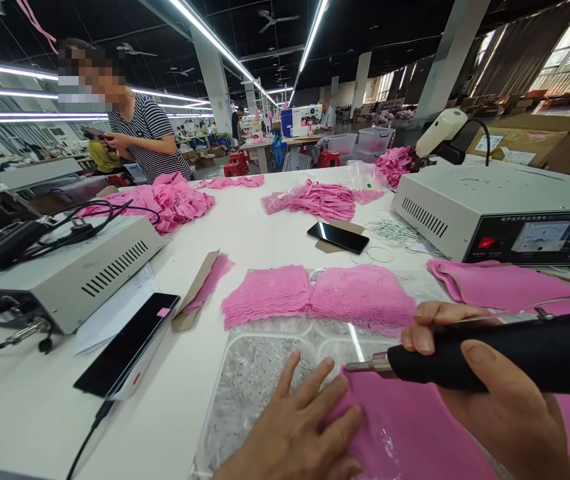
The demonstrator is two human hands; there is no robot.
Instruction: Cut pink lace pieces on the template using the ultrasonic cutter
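Note:
My right hand [495,393] is closed around a black handheld tool [495,357] with a metal tip [367,365] that points left onto a pink fabric piece [409,433] at the bottom of the view. My left hand [297,430] lies flat with fingers spread, pressing on the left edge of that fabric. Both rest over a clear plastic sheet [259,373] on the white table [25,407]. Just beyond lie two stacks of pink lace pieces [315,297].
A grey control box [499,210] stands at right, another [65,273] at left with cables. A black phone [337,237] and white elastic loops [389,233] lie mid-table. Pink fabric heaps [165,200] sit further back. A person in a striped shirt [145,137] stands at far left.

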